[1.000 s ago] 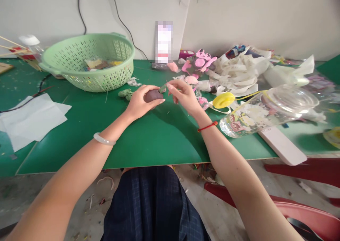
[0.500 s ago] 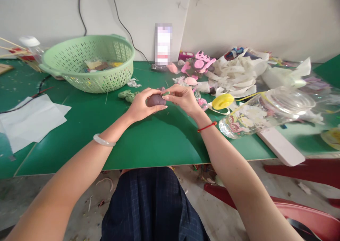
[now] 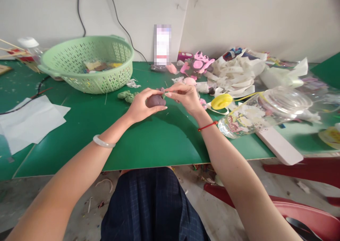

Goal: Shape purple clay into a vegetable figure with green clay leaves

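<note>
Left hand [image 3: 139, 104] curled round a dark purplish lump [image 3: 156, 100], thumb at near side, fingers over the far side; right hand [image 3: 186, 95] has thumb and forefinger pinched on a small green piece [image 3: 164, 95] at the lump's right end. Hands close together; can't tell if they touch. Lump sits about midway between near and far edges of the green tabletop [image 3: 111, 149]; whether it rests on it or is held just above, can't tell. Step in hand: looks like fixing the green piece onto the lump. Next move calls for a steady left grip and light fingertip pressure, so the soft-looking lump doesn't dent. Crumpled green clump [image 3: 126, 96] just beyond the left hand, basket [image 3: 87, 82] toward far-left corner, screen [image 3: 162, 46] propped upright at far edge, clear jar [image 3: 244, 122] lying toward right edge.
</note>
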{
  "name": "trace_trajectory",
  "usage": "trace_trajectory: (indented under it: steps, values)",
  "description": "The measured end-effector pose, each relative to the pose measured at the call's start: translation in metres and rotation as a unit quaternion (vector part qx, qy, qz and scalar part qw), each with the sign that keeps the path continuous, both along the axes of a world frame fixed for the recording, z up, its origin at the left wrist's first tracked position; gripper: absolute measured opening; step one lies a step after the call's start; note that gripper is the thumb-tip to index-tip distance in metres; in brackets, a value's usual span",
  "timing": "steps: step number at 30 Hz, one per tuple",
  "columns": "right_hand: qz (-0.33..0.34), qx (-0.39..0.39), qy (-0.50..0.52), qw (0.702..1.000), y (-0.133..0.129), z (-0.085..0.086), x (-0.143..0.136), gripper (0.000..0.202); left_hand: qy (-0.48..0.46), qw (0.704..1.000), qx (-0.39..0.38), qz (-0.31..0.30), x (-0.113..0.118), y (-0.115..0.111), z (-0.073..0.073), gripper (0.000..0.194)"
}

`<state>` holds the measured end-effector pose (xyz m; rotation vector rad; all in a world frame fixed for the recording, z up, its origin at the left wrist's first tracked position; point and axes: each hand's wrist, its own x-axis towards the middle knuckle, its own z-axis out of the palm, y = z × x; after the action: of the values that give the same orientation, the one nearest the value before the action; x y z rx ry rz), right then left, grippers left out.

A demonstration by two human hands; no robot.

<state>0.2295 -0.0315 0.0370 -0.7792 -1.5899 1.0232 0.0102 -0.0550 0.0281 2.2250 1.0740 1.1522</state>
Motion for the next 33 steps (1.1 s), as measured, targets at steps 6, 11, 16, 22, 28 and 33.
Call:
trace_trajectory:
  steps: [6,11,16,22,28,33]
  values:
    - [-0.008,-0.044,0.022,0.999,-0.003,-0.004,-0.005,0.045,-0.010,1.000,0.017,0.018,-0.001,0.000,0.001,0.060]
    - [0.010,-0.055,0.030,0.998,-0.006,0.001,-0.007,0.049,-0.002,0.999,0.034,0.017,-0.002,0.001,0.001,0.058]
    - [0.004,-0.069,0.032,0.997,-0.005,-0.001,-0.009,0.055,0.015,0.998,0.047,0.033,-0.003,0.002,0.000,0.056]
    - [0.013,-0.084,0.041,0.996,-0.005,-0.005,-0.013,0.057,0.022,0.997,0.065,0.045,-0.003,0.003,-0.001,0.055]
    - [0.026,-0.121,0.036,0.992,-0.007,-0.005,-0.015,0.059,0.030,0.995,0.076,0.055,-0.003,0.004,-0.003,0.054]
    - [0.050,-0.131,0.046,0.989,-0.005,-0.006,-0.016,0.057,0.038,0.995,0.080,0.052,-0.004,0.005,-0.004,0.053]
